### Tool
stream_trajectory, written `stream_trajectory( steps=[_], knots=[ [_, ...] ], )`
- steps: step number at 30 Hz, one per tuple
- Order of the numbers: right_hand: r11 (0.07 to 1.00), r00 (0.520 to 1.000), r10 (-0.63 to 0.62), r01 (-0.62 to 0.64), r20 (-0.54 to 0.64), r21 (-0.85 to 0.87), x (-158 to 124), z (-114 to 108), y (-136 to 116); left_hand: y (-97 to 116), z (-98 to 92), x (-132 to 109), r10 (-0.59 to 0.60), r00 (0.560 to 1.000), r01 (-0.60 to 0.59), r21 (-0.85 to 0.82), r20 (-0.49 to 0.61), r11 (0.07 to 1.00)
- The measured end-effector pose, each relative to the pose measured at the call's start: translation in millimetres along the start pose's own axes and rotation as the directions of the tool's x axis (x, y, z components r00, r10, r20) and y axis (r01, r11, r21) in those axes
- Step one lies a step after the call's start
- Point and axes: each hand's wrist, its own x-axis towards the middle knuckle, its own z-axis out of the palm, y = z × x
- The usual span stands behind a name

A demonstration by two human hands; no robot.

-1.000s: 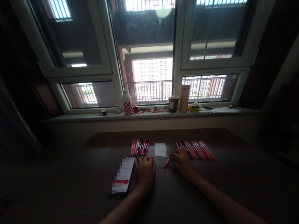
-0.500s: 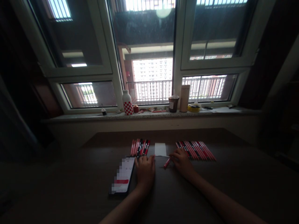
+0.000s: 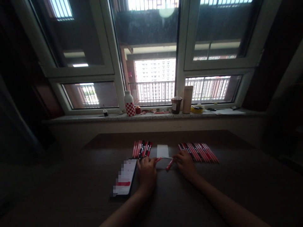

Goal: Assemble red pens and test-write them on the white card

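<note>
My left hand is closed in a pinch on a short pink pen part. From it a thin whitish rod, which looks like a pen refill, runs across to my right hand. The fingers of that hand are closed on the rod's other end. Just beside the right fingertips a pink pen barrel lies slanted on the table; whether they touch it I cannot tell. Behind the rod is a white square of paper.
A row of pens lies at the back left and a longer pen row at the right. A phone lies beside my left hand. On the windowsill stand a checkered bottle, a cup and a tall flask.
More of the pink pen part now shows at my left fingertips, angled toward the rod. My right hand has shifted slightly to the right. The pens and phone stay put.
</note>
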Motion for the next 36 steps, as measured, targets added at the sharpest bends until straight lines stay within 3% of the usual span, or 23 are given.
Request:
stream_trajectory(
  steps=[15,27,36],
  knots=[
    [0.999,0.999,-0.043,0.043,0.004,0.024,-1.0,1.3,1.2,5.8,-7.5,0.6,0.016,1.0,-0.015,-0.084,0.014,0.996],
    [0.993,0.993,-0.11,0.109,0.029,0.036,-1.0,-1.9,-5.6,4.0,-1.8,1.3,0.097,0.995,-0.095,-0.118,0.019,0.988],
    [0.983,0.982,-0.172,0.167,0.074,0.073,-1.2,-1.7,-7.7,6.2,-3.9,1.7,0.133,0.987,-0.114,-0.195,0.089,0.974]
  ],
)
